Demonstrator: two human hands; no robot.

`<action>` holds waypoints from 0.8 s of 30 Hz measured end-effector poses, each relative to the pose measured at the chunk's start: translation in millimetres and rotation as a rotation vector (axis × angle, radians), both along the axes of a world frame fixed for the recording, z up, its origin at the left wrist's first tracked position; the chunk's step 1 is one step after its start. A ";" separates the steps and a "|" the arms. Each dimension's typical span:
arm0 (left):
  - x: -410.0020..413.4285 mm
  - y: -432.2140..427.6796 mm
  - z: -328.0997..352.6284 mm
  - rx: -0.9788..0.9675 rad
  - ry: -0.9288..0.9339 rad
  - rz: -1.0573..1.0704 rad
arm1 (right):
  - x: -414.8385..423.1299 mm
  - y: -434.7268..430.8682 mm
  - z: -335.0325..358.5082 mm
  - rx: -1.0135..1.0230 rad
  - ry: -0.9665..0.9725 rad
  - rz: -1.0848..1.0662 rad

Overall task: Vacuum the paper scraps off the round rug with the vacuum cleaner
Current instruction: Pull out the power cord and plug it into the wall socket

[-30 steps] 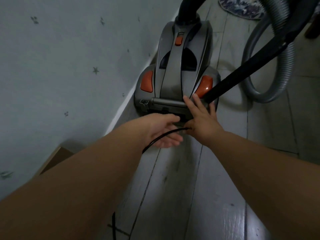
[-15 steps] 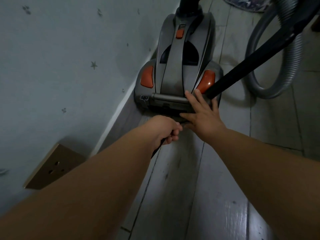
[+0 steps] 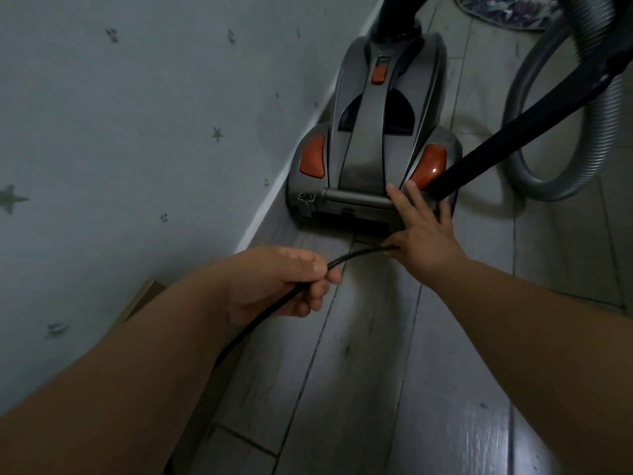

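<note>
Vacuum cleaner [image 3: 373, 132]: grey plastic canister body with orange buttons, sitting on the grey plank floor [image 3: 376, 371], its left flank close along the pale star-printed wall [image 3: 137, 132]. Rear end faces me.

Left hand [image 3: 284, 282]: fingers curled tight round the thin black power cord [image 3: 356, 255], thumb on top. From the fist the cord runs back under my left forearm and forward in a low arc towards the machine's rear.

Right hand [image 3: 424, 238]: fingers straight and spread, laid flat on the grey bar across the back of the canister, fingertips near the right orange button. The cord's far end disappears under the thumb of this hand; I cannot tell whether the thumb nips it or only lies over it.

Black rigid wand tube [image 3: 513, 138]: slants down from upper right, its lower end just beside the right hand's fingers.

Grey ribbed hose [image 3: 603, 138]: loops on the floor right of the canister.

Round patterned rug [image 3: 507, 12]: only an edge shows at the top of the view, beyond the machine, well apart from both hands. Too dark and too small to make out anything lying on it.
</note>
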State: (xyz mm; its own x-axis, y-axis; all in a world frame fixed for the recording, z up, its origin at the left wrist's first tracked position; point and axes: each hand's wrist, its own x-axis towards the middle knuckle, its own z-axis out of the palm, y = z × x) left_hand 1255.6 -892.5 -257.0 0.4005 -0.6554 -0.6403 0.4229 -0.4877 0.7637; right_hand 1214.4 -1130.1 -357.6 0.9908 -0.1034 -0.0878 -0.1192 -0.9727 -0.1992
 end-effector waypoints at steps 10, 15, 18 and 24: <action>8.3 -91.4 -32.2 0.336 -0.060 -0.006 | -0.7 0.4 0.1 -0.023 -0.020 0.013; 9.3 -124.1 -46.5 0.467 -0.318 -0.115 | -2.3 -4.8 -1.4 -0.041 -0.044 0.033; 9.7 -123.7 -50.0 0.547 -0.362 -0.113 | -0.5 -6.7 -4.7 -0.039 -0.043 0.041; 5.6 -88.2 -40.8 0.358 -0.439 -0.066 | 1.9 -7.2 -11.8 -0.066 -0.050 0.035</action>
